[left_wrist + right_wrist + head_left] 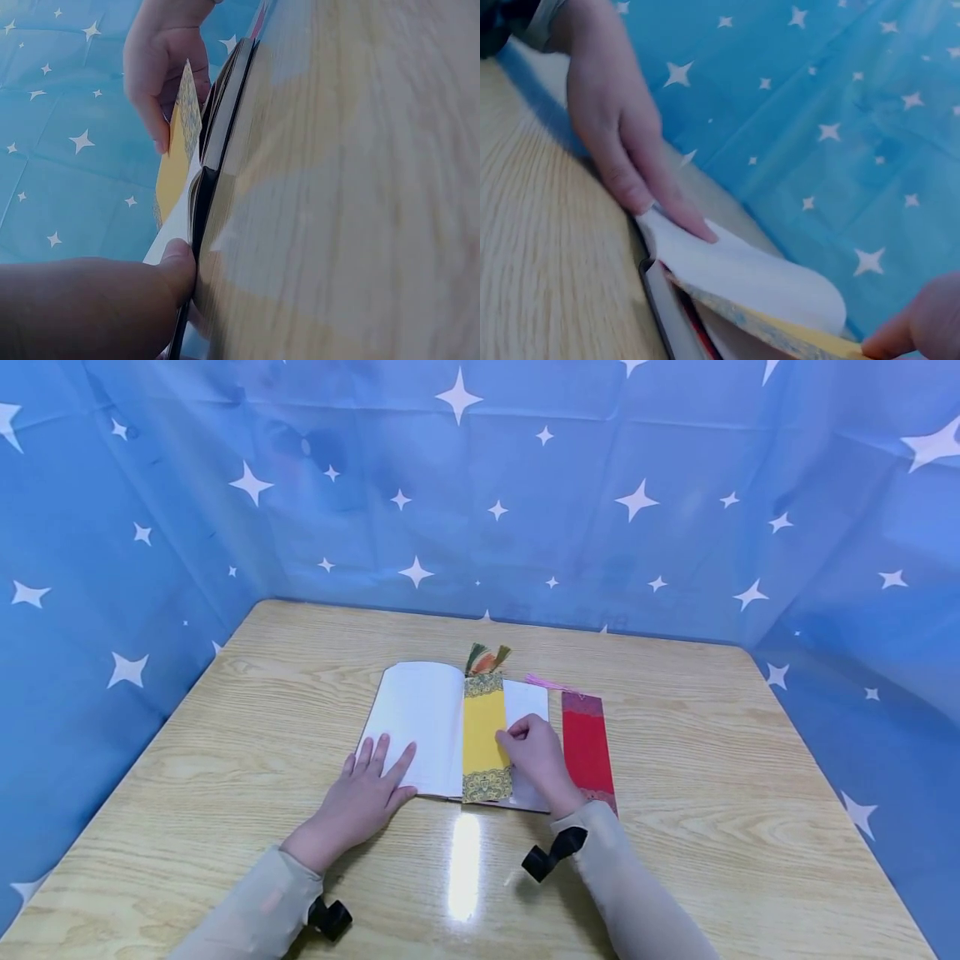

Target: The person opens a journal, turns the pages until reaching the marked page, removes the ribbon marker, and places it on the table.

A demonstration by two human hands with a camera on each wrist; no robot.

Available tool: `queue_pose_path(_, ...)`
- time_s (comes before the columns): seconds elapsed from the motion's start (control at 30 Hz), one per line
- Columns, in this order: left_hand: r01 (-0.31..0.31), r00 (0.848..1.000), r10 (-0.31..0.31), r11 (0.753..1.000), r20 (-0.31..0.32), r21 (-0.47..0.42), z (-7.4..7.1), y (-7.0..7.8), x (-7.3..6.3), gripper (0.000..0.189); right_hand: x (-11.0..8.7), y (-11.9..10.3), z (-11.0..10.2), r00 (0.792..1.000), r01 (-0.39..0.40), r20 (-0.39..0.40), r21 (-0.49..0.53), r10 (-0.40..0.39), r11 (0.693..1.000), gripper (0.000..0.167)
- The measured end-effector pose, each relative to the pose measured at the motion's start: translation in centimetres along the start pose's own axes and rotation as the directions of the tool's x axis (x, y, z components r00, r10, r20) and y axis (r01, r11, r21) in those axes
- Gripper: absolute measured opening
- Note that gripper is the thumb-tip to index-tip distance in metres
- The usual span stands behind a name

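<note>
On the left, a pale sleeve [262, 906] with a black wrist camera [330, 918] leads to the left hand [366, 795], its fingers spread and laid on the left page of an open notebook [422, 718], thumb at the page's near edge. The notebook lies on a wood-grain table [720, 793], well in from the left and right edges, its top toward the far edge. Along the notebook's gutter runs a yellow bookmark [483, 727] with lace-patterned bands at both ends; its near end juts slightly past the notebook's near edge, and the left wrist view shows it tilted up off the pages. A dark green tassel [475, 653] and an olive tassel [502, 653] lie beyond its far end. The right hand [542, 758], over the right page, pinches the bookmark's right edge between thumb and forefinger. Just beside the notebook's right edge, on the table, lies a red bookmark [587, 747], its pink tassel [551, 683] trailing left toward the notebook's far right corner. Star-patterned blue cloth [517, 468] hangs behind the table's far edge.
</note>
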State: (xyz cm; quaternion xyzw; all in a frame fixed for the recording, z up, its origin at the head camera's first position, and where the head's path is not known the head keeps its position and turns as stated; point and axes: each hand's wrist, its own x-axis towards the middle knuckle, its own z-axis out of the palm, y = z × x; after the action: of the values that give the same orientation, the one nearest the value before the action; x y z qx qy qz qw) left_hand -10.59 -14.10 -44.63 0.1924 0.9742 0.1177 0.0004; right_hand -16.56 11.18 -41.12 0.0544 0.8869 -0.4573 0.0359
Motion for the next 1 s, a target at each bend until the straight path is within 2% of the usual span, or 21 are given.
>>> queue_pose_path(0.17,0.003,1.000,-0.003,1.000,0.007,0.004,0.1,0.1,0.0,0.058,0.0,0.5,-0.4,0.998,-0.062,0.019,0.162,0.060,0.985,0.021)
queue_pose_path(0.3,0.005,1.000,-0.005,1.000,0.007,-0.001,0.1,0.1,0.0,0.058,0.0,0.8,-0.7,0.995,-0.101,0.042,0.224,0.094,0.969,0.022)
queue_pose_path(0.53,0.013,1.000,-0.013,1.000,0.021,-0.001,0.1,0.3,-0.1,0.058,-0.2,1.2,-1.3,0.989,-0.147,0.051,0.258,0.138,0.955,0.023)
queue_pose_path(1.0,0.020,1.000,-0.020,1.000,0.023,0.001,-0.1,0.6,-0.1,0.057,-0.6,2.3,-2.3,0.991,-0.128,0.066,0.279,0.114,0.952,0.022)
